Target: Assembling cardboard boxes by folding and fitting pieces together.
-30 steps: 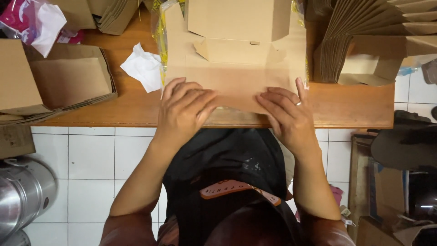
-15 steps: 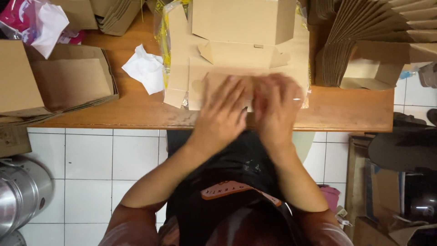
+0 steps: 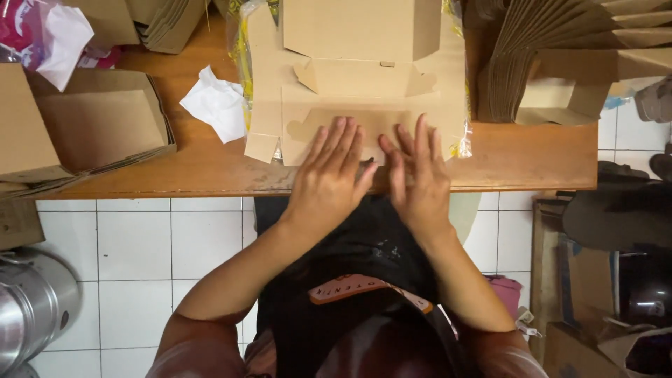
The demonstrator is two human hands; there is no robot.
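Cardboard lies under both flat palms: the left hand (image 3: 329, 178) and right hand (image 3: 418, 178), neither grip closed on anything, press side by side with fingers spread on the near flap of an unfolded box blank (image 3: 364, 91) at the wooden table (image 3: 532, 157) edge. At ten o'clock sits crumpled white paper (image 3: 213, 105); at two o'clock, stacked flat cartons (image 3: 560, 42).

It was a small box-making workshop. A worn wooden table (image 3: 532, 161) carried a flat brown die-cut cardboard box blank (image 3: 364, 77), while a fanned stack of flat brown cardboard blanks (image 3: 553, 42) stood at two o'clock. An assembled open brown cardboard box (image 3: 98, 126) sat at nine o'clock. White floor tiles (image 3: 133, 245) and a shiny steel pot (image 3: 28, 315) lay at eight o'clock.
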